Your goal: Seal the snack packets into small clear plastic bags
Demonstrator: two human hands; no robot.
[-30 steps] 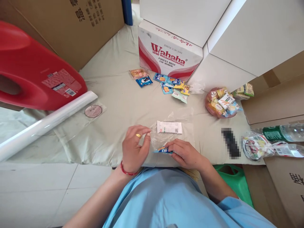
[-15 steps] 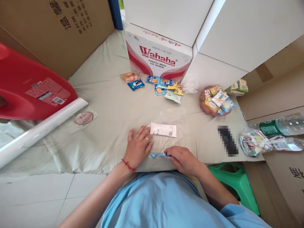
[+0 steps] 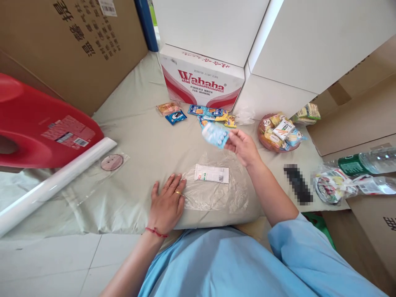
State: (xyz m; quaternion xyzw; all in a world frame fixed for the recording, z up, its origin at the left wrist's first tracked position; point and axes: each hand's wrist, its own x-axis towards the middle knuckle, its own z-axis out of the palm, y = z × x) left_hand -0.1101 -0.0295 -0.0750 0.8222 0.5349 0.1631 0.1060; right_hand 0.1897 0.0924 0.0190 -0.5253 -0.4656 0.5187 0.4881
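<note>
My right hand (image 3: 243, 144) pinches a light blue snack packet (image 3: 213, 135), slightly blurred, in the air above the table. Fingers outstretched, my left hand (image 3: 167, 202) lies flat on the cloth at the left edge of a crumpled piece of clear plastic film (image 3: 221, 200). On this film sits a white snack packet (image 3: 211, 173), its barcode facing up. Behind the held packet are blue-and-orange packets (image 3: 206, 110) and a yellow packet (image 3: 229, 121), partly hidden by it.
A Wahaha carton (image 3: 204, 82) stands at the back. To the right are a bowl of snacks (image 3: 269, 142), a pixelated dark object (image 3: 298, 184) and plastic bottles (image 3: 355, 164). A white roll (image 3: 58, 185) and a red jug (image 3: 37, 123) occupy the left.
My right hand has moved from the film's near edge up and forward, now with the light blue packet in it. My left hand has slid slightly left and nearer. The film looks more crumpled.
</note>
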